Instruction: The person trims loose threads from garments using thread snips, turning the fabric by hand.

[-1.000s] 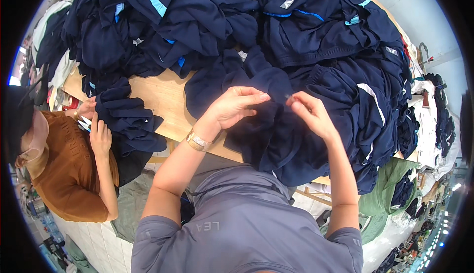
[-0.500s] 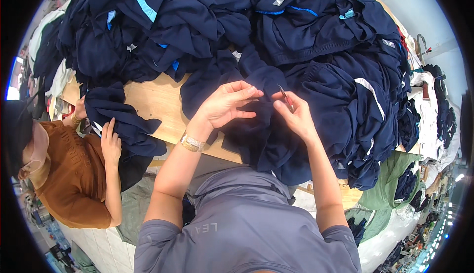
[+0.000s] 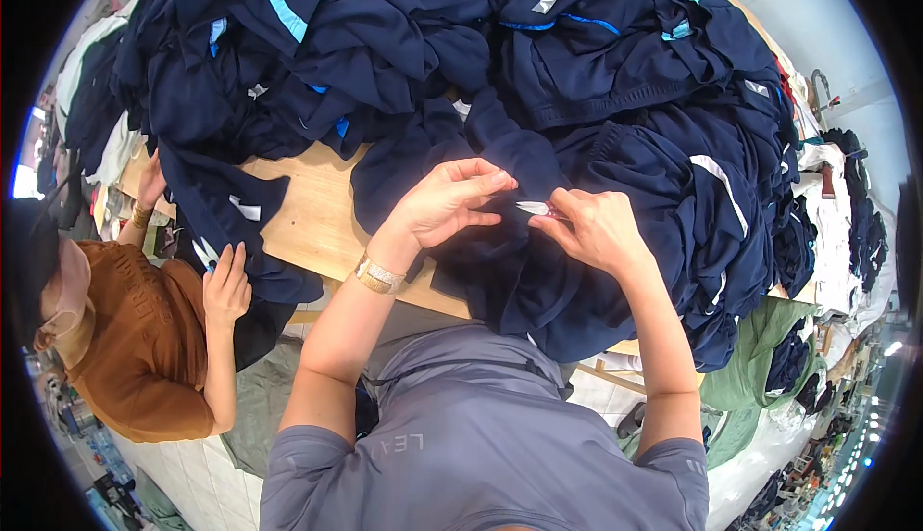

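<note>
My right hand (image 3: 594, 228) is closed round a small pair of thread snips (image 3: 532, 208), its silvery blades pointing left. Just left of the blades, my left hand (image 3: 456, 206) pinches thumb and forefinger together; whatever lies between them is too fine to make out. A gold band circles that wrist. Beneath both hands spreads a dark navy garment (image 3: 505, 271), draped over the table's near edge toward my waist.
Heaps of navy garments (image 3: 375, 60) with light blue and white trim cover the wooden table (image 3: 317, 209). At the left a co-worker (image 3: 144, 339) in brown holds a navy piece and scissors (image 3: 204, 253). Green cloth (image 3: 755, 348) hangs at the lower right.
My right hand has turned over, and the snips have swung from pointing up to pointing left toward my left hand. The co-worker's cloth has shifted, showing a white label.
</note>
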